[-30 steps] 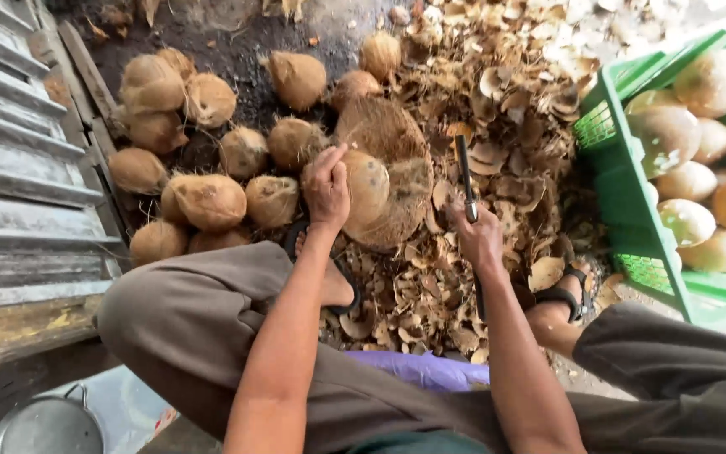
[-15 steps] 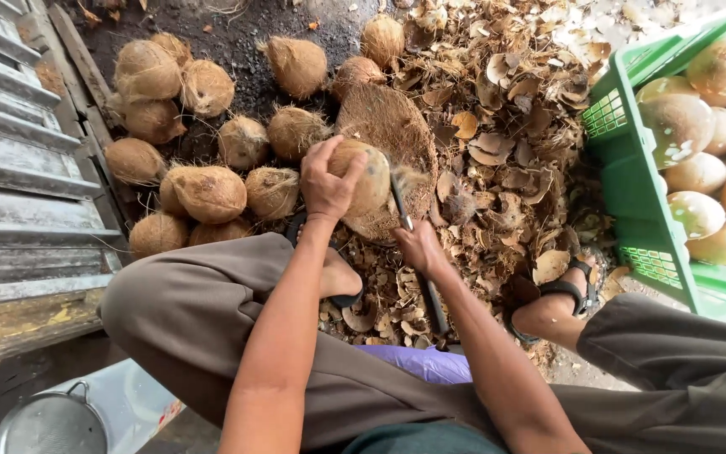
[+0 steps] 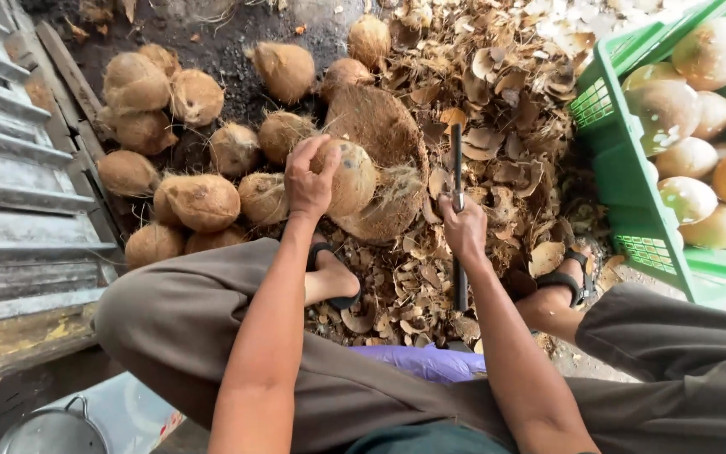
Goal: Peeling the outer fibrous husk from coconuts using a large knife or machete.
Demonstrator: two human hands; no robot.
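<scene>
Two feet half buried in husk scraps (image 3: pixel 497 92), left hand (image 3: pixel 308 181) covering coconut (image 3: pixel 348 176)

Loose grey-brown trousers (image 3: pixel 186 328) and black strap sandals (image 3: pixel 334 277) are worn; bare forearms are seen above the trousers.

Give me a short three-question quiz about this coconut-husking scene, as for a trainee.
1. True or false: the left hand holds a husked coconut.
2. What does the right hand hold? A) a hammer B) a long dark blade C) a spoon
3. Where do the pale peeled coconuts lie?

Key: 1 true. 2 B. 3 In the green plastic crate, on the person's right.
</scene>
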